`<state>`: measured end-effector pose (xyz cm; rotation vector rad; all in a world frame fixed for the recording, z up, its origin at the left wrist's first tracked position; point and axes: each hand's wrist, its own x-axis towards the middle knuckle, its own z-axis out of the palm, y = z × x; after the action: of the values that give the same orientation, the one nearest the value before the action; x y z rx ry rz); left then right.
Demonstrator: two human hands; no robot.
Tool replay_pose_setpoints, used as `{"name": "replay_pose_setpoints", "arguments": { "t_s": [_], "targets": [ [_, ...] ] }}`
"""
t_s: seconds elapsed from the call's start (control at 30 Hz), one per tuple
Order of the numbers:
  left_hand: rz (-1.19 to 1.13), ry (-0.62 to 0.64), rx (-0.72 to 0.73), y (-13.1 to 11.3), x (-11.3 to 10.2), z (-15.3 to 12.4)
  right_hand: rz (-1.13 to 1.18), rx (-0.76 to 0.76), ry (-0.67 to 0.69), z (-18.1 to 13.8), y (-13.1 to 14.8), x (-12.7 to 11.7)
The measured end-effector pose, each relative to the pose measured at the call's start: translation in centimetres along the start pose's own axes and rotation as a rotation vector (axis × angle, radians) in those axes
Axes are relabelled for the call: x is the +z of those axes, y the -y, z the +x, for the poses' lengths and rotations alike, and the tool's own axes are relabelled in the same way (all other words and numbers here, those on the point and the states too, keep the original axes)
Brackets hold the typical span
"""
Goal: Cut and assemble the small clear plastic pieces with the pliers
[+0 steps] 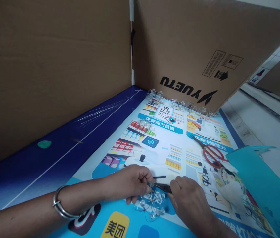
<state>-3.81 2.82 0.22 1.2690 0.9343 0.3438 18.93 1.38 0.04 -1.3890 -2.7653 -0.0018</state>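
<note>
My left hand (130, 183), with silver bangles on its wrist, pinches a small clear bead-and-wire piece (151, 185) at the near middle of a printed poster mat (160, 145). My right hand (191, 201) is closed round black pliers (163, 187), whose tip meets that piece between the two hands. Just below the hands lies a tangle of thin wire with clear beads (151, 205).
Red-handled scissors (210, 152) lie on the mat to the right. A row of clear beaded pieces (179, 104) runs along the cardboard wall (192, 49) at the back, and a small cluster (145, 124) lies mid-mat. A teal box (261, 178) stands at the right; cardboard also walls the left.
</note>
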Motion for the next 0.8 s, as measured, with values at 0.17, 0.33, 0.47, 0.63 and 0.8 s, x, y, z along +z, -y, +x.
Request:
{"name": "replay_pose_setpoints", "arguments": {
  "t_s": [0.17,0.33,0.47,0.63,0.8],
  "targets": [
    [0.019,-0.019,-0.004,-0.4,0.2,-0.2,0.028,0.0,0.078,0.2,-0.1,-0.6],
    [0.081,-0.031,0.01,-1.0,0.3,-0.3,0.113,0.021,0.187,0.6,-0.5,-1.1],
    [0.087,-0.021,0.005,-0.9,0.3,-0.3,0.166,0.03,0.225,0.8,-0.6,-1.7],
    [0.135,-0.029,0.016,-1.0,0.5,-0.3,0.209,0.033,0.242,0.8,-0.7,-2.2],
    [0.26,-0.083,0.102,-1.2,0.5,-0.4,0.2,0.025,0.231,0.8,-0.9,-2.1]
  ]
}}
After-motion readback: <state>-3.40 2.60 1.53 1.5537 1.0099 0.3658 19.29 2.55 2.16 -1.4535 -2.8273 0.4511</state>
